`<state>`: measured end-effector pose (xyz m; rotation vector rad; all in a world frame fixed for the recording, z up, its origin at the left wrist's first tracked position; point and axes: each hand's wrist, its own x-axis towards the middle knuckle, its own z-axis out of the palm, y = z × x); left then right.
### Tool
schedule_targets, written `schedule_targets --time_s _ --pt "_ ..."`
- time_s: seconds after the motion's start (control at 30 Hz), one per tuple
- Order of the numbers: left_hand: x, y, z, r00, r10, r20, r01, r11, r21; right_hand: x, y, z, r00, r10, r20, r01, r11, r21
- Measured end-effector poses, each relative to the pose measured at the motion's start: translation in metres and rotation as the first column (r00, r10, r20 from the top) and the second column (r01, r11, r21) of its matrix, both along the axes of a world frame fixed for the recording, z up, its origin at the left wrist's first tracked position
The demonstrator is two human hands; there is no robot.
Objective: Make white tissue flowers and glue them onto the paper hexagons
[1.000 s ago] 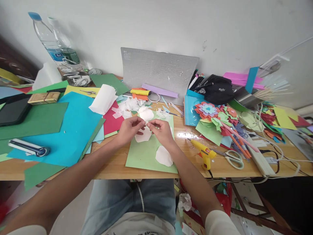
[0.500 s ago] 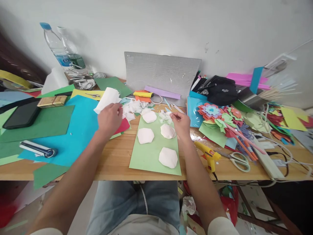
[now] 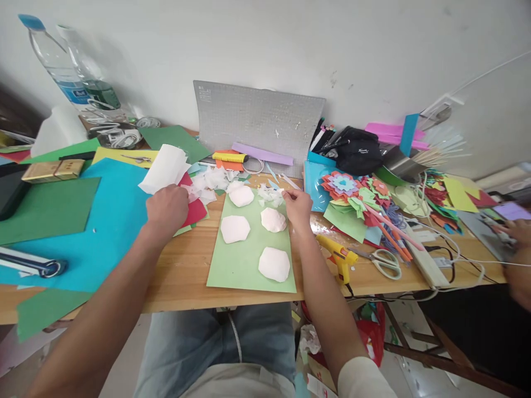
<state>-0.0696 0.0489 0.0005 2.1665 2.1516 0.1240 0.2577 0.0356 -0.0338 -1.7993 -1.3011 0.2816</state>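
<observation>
Four white paper pieces lie between the two hands, apart from one another on a light green sheet [image 3: 249, 251] on the counter [image 3: 182, 276]. The upper left piece [image 3: 240, 194] is near the sheet's far edge, with the middle left piece [image 3: 235, 229] below it. The middle right piece [image 3: 273, 220] sits just beside the right hand [image 3: 298, 208], on its left, and the lower right piece [image 3: 274, 264] is closest to the person's body. Neither hand touches these four.

The left arm reaches forward, and the left hand [image 3: 168, 209] is bent into a loose curl, knuckles up, at the near end of a white paper roll [image 3: 166, 166] and over a red sheet [image 3: 194, 213]. The right forearm rises steeply; its thumb and fingers draw together near a small heap of white scraps [image 3: 269, 194] at the green sheet's far right corner.

The left fingertips are hidden behind the back of the hand, so how far they are open and what they hold cannot be told. Whether a scrap is caught in the right fingers is too small to make out. The red sheet is partly covered. Another person's hand [image 3: 520, 232] is cut off at the right edge.
</observation>
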Motion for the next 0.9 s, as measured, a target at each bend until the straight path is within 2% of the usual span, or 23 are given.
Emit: schedule_targets --time_s 0.13,0.3,0.37,0.43,0.53,0.57,0.6,0.63,0.7,0.73,0.77,0.83,0.9 --pt "0.001 0.001 -0.002 1.0 0.005 -0.009 -0.005 1.0 -0.006 0.002 0.002 -0.006 0.998 0.02 0.059 -0.017 0.999 -0.045" --pt "0.001 -0.001 0.005 0.997 0.048 0.054 -0.049 0.999 0.015 0.002 0.001 -0.003 0.992 -0.039 0.119 0.045 0.998 -0.05" --pt "0.001 -0.003 0.01 0.992 0.071 0.106 -0.08 0.993 0.09 0.001 0.0 -0.001 0.99 -0.061 0.129 0.068 0.996 -0.054" --pt "0.002 -0.005 0.014 0.979 0.074 0.189 -0.116 0.968 0.224 -0.001 -0.001 0.002 0.985 -0.092 0.145 0.097 0.995 -0.03" --pt "0.01 -0.009 0.019 0.917 -0.004 0.398 -0.146 0.927 0.347 -0.008 -0.004 0.01 0.979 -0.121 0.167 0.11 0.991 0.071" --pt "0.015 -0.011 0.019 0.865 -0.054 0.499 -0.131 0.935 0.328 -0.012 -0.007 0.013 0.98 -0.111 0.165 0.094 0.99 0.108" --pt "0.02 -0.013 0.019 0.781 -0.103 0.616 -0.095 0.956 0.279 -0.018 -0.01 0.016 0.985 -0.085 0.147 0.064 0.988 0.139" --pt "0.025 -0.015 0.017 0.656 -0.125 0.744 -0.043 0.979 0.202 -0.024 -0.013 0.02 0.994 -0.04 0.106 0.023 0.987 0.162" --pt "0.037 -0.02 0.013 0.345 -0.022 0.938 0.116 0.993 -0.02 -0.04 -0.022 0.027 0.99 0.125 -0.066 -0.112 0.979 0.172" --pt "0.042 -0.023 0.011 0.212 0.059 0.975 0.203 0.974 -0.103 -0.048 -0.027 0.029 0.954 0.228 -0.193 -0.199 0.967 0.158" --pt "0.047 -0.026 0.008 0.115 0.132 0.985 0.271 0.95 -0.158 -0.055 -0.031 0.032 0.89 0.327 -0.319 -0.3 0.945 0.132" --pt "0.055 -0.032 0.003 0.013 0.238 0.971 0.383 0.896 -0.225 -0.069 -0.039 0.035 0.744 0.43 -0.512 -0.456 0.886 0.082" --pt "0.06 -0.036 -0.001 -0.012 0.298 0.955 0.461 0.849 -0.259 -0.078 -0.043 0.035 0.657 0.432 -0.618 -0.522 0.852 0.04"
